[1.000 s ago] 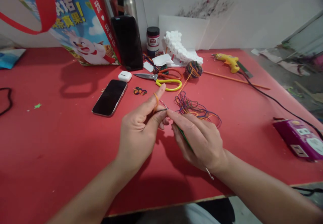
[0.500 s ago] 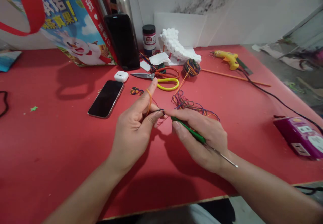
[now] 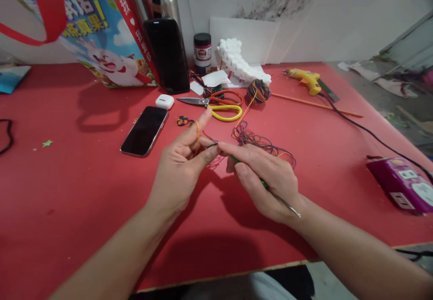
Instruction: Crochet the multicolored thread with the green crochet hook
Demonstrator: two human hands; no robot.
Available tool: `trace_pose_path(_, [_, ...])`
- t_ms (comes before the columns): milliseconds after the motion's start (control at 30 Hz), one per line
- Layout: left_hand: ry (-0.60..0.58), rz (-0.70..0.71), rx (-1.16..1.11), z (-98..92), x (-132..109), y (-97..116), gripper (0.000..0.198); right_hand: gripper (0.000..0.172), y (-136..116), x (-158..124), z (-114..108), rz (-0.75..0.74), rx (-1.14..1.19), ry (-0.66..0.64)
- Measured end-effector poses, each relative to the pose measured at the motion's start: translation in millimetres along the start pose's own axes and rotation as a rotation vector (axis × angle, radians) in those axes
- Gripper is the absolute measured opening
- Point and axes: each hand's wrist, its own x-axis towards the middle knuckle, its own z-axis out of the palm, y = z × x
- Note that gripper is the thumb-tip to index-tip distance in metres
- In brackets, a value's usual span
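Note:
My left hand [image 3: 181, 167] pinches a small dark bit of yarn between thumb and fingers, its index finger raised with an orange strand of yarn [image 3: 198, 133] looped round it. Closed on a green-handled crochet hook [image 3: 287, 207] is my right hand [image 3: 265, 180]; most of the green handle hides under the fingers, and one metal end points back over the wrist. The fingertips of both hands meet at the stitch, which they largely cover. Just beyond lies a loose tangle of multicoloured yarn [image 3: 253, 140], with a strand running to a yarn ball [image 3: 259, 91].
Scissors [image 3: 219, 106], a phone [image 3: 145, 131] and a white earbud case [image 3: 164, 101] lie beyond my hands. Behind stand a gift bag [image 3: 111, 52], a black phone [image 3: 168, 56] and a jar [image 3: 202, 54]. A glue gun [image 3: 306, 79] and purple pack [image 3: 401, 185] are rightward.
My right hand has rolled over the hook, so less of the green handle shows and its metal end has shifted left. The left hand keeps its pinch, and the view has moved slightly.

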Motion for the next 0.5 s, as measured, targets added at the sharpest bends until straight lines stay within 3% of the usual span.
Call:
trace_pose_path(200, [0.016, -0.078, -0.101, 1.9, -0.7, -6.1, 0.042, 0.039, -1.1, -3.3, -2.4, 0.148, 0.099, -0.041])
trace_pose_path(367, [0.045, -0.066, -0.081, 1.7, -1.4, -11.7, 0.027, 0.05, 1.0, -6.2, 2.4, 0.293, 0.283, -0.042])
trace_pose_path(500, [0.052, -0.05, -0.055, 1.2, -1.6, -11.9, 0.024, 0.05, 4.9, -7.8, 7.4, 0.321, 0.307, -0.055])
